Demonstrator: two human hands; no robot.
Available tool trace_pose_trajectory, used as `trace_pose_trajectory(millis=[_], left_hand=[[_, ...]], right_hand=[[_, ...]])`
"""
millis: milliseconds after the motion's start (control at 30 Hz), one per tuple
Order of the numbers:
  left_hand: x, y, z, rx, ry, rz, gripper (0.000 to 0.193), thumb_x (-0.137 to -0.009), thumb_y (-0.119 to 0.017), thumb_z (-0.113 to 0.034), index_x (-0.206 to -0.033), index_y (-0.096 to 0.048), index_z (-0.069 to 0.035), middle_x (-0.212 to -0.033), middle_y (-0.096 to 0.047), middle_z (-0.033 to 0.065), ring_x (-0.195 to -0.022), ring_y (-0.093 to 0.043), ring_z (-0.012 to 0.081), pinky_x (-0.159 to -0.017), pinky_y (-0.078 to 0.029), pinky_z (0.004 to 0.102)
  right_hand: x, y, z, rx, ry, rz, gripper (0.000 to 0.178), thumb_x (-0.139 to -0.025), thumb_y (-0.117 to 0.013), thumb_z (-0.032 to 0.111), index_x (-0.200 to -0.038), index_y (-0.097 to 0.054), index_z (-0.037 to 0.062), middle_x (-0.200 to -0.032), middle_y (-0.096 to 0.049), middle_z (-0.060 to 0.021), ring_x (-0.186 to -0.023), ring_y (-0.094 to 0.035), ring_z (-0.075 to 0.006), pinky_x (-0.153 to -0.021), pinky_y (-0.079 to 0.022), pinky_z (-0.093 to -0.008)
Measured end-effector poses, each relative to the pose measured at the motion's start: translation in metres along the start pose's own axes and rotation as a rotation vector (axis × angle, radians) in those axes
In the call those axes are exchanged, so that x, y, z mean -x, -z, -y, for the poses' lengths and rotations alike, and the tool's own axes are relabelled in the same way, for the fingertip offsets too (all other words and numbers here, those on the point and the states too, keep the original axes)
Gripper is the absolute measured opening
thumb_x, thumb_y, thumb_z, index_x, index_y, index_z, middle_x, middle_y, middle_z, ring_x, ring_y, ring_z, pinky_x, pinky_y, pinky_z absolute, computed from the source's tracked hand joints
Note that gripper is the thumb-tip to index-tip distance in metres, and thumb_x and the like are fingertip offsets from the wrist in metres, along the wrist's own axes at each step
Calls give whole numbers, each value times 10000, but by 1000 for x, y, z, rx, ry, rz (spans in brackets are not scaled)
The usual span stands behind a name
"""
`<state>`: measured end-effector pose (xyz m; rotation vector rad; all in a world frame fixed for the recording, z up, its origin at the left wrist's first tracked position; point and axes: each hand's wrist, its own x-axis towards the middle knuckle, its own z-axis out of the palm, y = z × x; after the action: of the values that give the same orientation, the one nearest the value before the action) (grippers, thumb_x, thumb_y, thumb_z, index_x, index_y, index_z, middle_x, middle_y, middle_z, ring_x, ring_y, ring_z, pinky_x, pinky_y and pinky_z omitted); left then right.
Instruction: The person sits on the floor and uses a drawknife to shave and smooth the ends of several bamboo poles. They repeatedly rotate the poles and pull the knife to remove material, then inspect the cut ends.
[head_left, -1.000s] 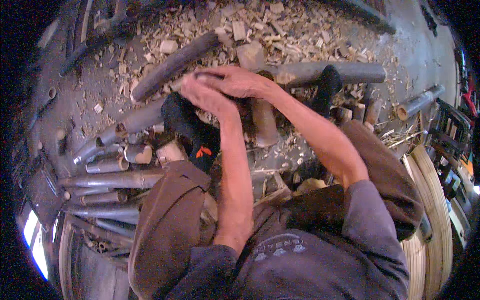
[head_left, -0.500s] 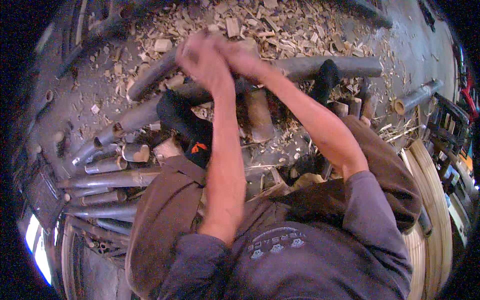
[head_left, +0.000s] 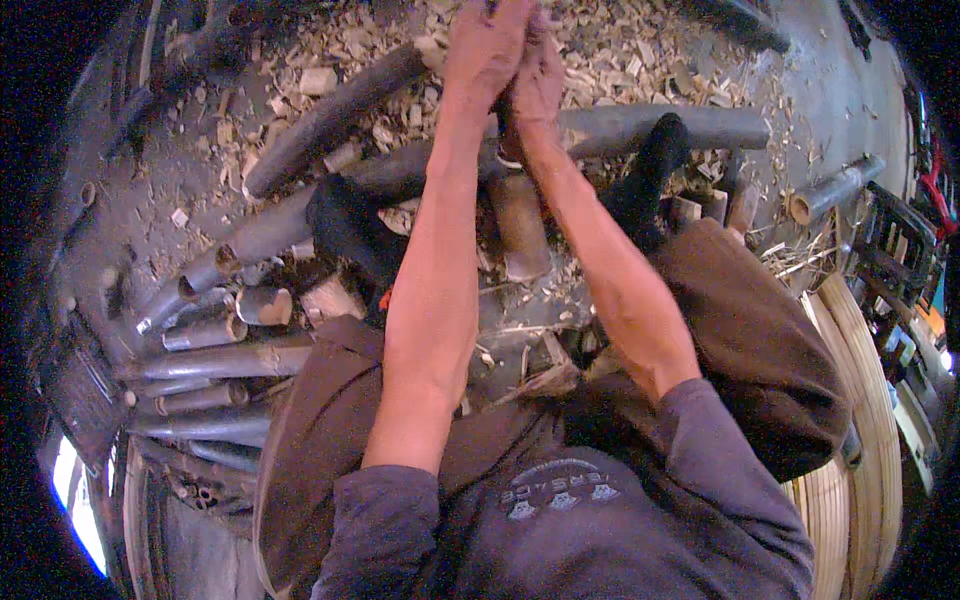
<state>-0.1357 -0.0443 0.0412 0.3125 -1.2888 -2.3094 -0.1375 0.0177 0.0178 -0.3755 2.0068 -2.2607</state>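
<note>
My left hand [head_left: 486, 55] and my right hand [head_left: 537, 85] are close together at the top of the view, arms stretched forward. Both are closed, fingers curled; what they grip is mostly hidden. A narrow dark piece with a pale curved edge [head_left: 509, 153] shows just below my right hand, its kind unclear. Under my wrists a long dark pole [head_left: 620, 130] lies crosswise on the floor. A shorter dark pole [head_left: 335, 120] slants toward my left hand. Below my right hand, a short brown log [head_left: 520, 235] sits between my forearms.
Black-covered feet [head_left: 350, 225] rest by the long pole. Pale wood chips [head_left: 620, 50] are strewn beyond it. Cut tubes [head_left: 205, 330] are piled at left. One hollow tube [head_left: 835, 190] lies at right, near bent pale strips [head_left: 860, 370] beside my knee.
Both hands have swung forward and to the right, from above the slanting pole to the top edge. More of that pole shows now. My arms have straightened.
</note>
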Motion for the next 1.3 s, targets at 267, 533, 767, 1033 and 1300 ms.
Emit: trace_pose_trajectory(millis=[267,533,767,1033,1300], left_hand=[[135,34,19,-771,-313,-1031,306,-930,-452,-285,-1017,-593,-27,-1044,-592,132,-1004,-540,273,-912,-412,387],[32,-39,-38,-250,-22,-610,652,-754,-714,-316,-1263,-426,-28,-1082,-550,137,-966,-523,202,-880,-415,307],[18,-15,-17,-361,-349,-977,335,-791,-693,-167,-1040,-528,-17,-903,-578,76,-844,-547,175,-788,-467,314],[12,-10,-6,312,-537,-572,105,-932,-551,-156,-910,-533,-56,-719,-503,11,-578,-444,101,-555,-410,217],[-6,-37,3,-169,-41,103,210,-902,-586,-230,-957,-545,-32,-751,-540,35,-670,-483,127,-633,-435,327]], right_hand=[[52,16,40,389,-90,1087,412,-931,-533,256,-1295,-506,65,-1159,-620,-131,-1069,-559,-192,-932,-432,-330],[-25,38,99,45,-752,692,727,-912,-412,579,-1410,-329,56,-1413,-359,-61,-1279,-357,-170,-1070,-279,-298],[-40,5,70,299,-566,910,620,-976,-277,518,-1406,-318,75,-1354,-420,-63,-1200,-391,-142,-1007,-333,-290],[-52,15,15,240,-628,990,613,-979,-250,514,-1321,-426,37,-1256,-477,-111,-1111,-445,-193,-935,-399,-358],[-14,67,26,104,-323,197,653,-957,-263,566,-1384,-333,77,-1288,-456,-51,-1156,-445,-172,-1004,-339,-300]])
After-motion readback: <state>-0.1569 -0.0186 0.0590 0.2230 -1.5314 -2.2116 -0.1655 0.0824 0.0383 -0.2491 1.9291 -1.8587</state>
